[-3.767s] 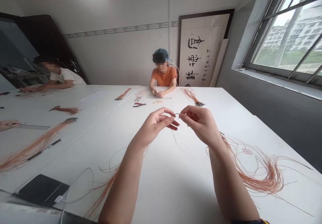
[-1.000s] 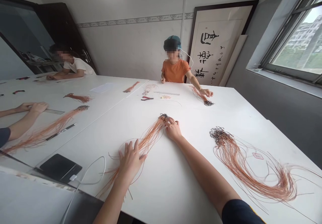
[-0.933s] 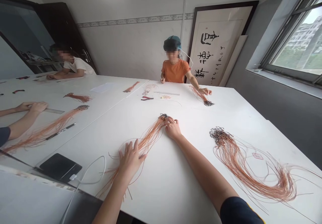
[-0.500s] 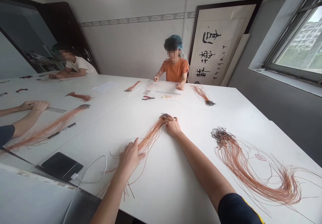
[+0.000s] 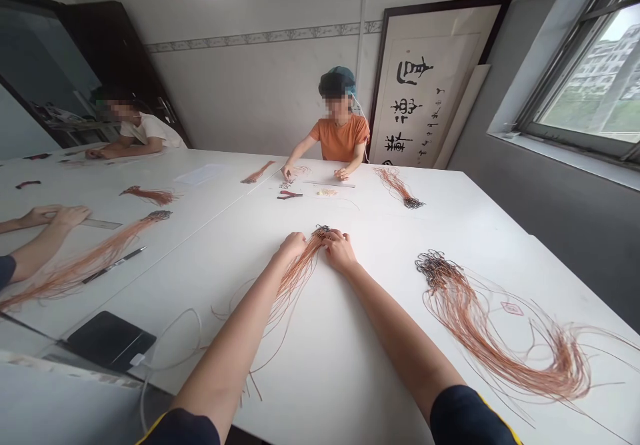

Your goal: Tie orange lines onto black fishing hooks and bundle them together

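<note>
A bundle of thin copper-coloured cords (image 5: 295, 275) lies on the white table (image 5: 350, 338), its dark knotted ends (image 5: 323, 232) pointing away from me. My left hand (image 5: 291, 244) rests on the bundle just left of those ends, fingers curled down over the cords. My right hand (image 5: 341, 250) presses on the table at the right of the ends, fingertips touching them. Both hands sit close together at the head of the bundle. A second, larger bundle (image 5: 480, 325) lies spread out to my right.
A person in an orange shirt (image 5: 341, 140) works across the table, with red pliers (image 5: 290, 194) and a cord bundle (image 5: 400, 188) near them. Another person's arm (image 5: 40, 248) lies at the left by a long bundle (image 5: 85, 265). A black tablet (image 5: 110, 340) with a white cable sits near left.
My left hand has slid up along the bundle from its middle to the knotted ends, beside my right hand. Earlier both hands held a single cord up in the air.
</note>
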`<state>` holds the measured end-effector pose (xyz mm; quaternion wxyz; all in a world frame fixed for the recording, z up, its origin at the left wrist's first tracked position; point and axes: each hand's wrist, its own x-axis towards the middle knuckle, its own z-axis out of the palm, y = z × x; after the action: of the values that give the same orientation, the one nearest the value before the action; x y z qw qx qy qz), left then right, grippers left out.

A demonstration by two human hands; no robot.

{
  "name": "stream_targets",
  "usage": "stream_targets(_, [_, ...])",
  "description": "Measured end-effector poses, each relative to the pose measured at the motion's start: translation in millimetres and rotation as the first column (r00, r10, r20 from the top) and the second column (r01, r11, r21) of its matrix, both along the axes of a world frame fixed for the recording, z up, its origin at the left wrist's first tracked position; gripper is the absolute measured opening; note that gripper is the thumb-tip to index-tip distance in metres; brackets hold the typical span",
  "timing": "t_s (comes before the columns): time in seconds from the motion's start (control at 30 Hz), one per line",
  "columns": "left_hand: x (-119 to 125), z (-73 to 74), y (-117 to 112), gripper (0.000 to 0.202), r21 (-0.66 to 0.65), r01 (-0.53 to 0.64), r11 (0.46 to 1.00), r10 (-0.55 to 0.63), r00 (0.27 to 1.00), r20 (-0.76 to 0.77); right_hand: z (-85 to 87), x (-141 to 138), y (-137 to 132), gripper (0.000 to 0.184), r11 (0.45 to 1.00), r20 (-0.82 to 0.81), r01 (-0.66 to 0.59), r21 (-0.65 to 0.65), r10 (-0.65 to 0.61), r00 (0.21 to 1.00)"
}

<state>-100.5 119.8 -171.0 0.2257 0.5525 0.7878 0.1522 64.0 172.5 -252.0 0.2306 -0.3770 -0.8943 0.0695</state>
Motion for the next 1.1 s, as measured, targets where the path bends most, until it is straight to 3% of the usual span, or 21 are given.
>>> stream_targets(0.17, [-1.9, -15.0, 24.1, 0.043, -0.023, 0.017, 1.0, -0.014, 0.991, 0.135, 0.0, -0.6, 2.8, 0.031, 1.0, 0.013, 0.01, 0.002, -0.01, 1.0])
stream_targets(0.43, [-3.8, -27.5, 24.5, 0.043, -0.002, 0.071, 0.997, -0.07, 0.984, 0.161, 1.6, 0.0, 3.4, 0.032, 1.0, 0.021, 0.007, -0.007, -0.007, 1.0])
stream_targets(0.63, [-1.5, -32.2, 14.1, 0.042, 0.057, 0.1, 0.993, -0.104, 0.991, 0.081, 2.8, -0.5, 0.9, 0.032, 1.0, 0.03, 0.006, 0.001, -0.006, 1.0])
stream_targets(0.87, [6.8, -35.9, -2.1, 0.042, 0.116, 0.041, 0.992, -0.031, 0.995, -0.091, 8.5, -1.8, 2.4, 0.037, 1.0, 0.061, 0.011, 0.002, -0.011, 0.998])
stream_targets(1.1, [4.9, -28.2, -29.9, 0.044, 0.115, 0.021, 0.993, 0.004, 0.977, -0.211, 31.0, -10.3, 22.0, 0.048, 0.978, 0.17, -0.193, -0.077, 0.203, 0.964])
